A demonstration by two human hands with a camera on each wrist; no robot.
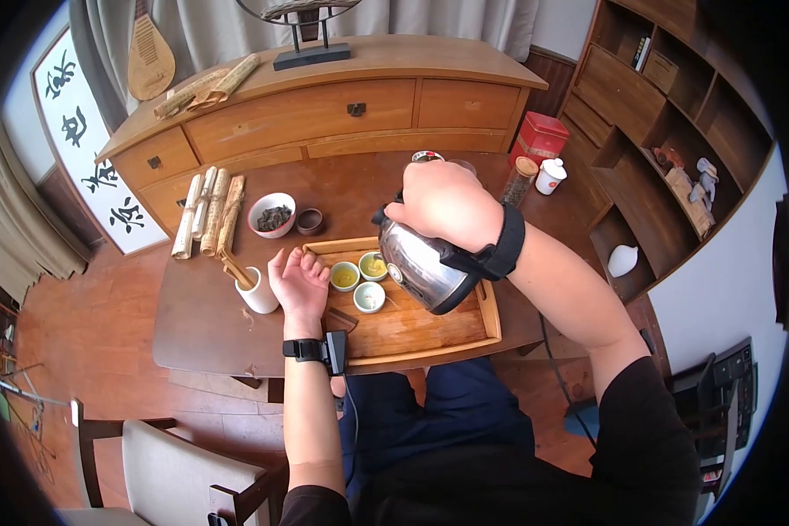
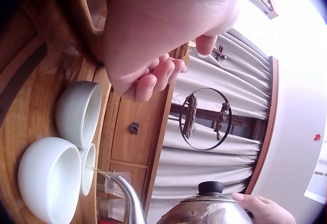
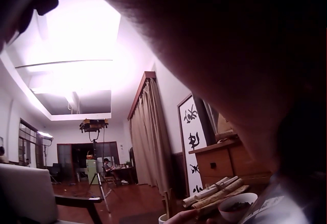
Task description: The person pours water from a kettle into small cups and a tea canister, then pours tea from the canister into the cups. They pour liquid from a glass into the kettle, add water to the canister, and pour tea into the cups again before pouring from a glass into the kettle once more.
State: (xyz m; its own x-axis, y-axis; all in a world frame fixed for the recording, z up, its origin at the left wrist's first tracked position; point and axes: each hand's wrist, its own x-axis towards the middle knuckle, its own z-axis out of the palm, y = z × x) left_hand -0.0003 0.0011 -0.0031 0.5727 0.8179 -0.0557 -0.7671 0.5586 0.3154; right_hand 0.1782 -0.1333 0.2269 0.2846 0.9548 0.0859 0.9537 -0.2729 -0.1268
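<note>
sleeves: black, short | wrists: black camera straps | legs: dark navy trousers | hands bare

Dark hand fills frame; scrolls beside bowl.

Large black brush characters on white wall panel; illegible

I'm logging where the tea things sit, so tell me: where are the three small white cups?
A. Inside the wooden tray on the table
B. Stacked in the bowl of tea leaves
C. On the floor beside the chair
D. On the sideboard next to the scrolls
A: the three small cups stand grouped at the left end of the wooden tray, by the left hand, while the right hand tilts the kettle over them.
</note>
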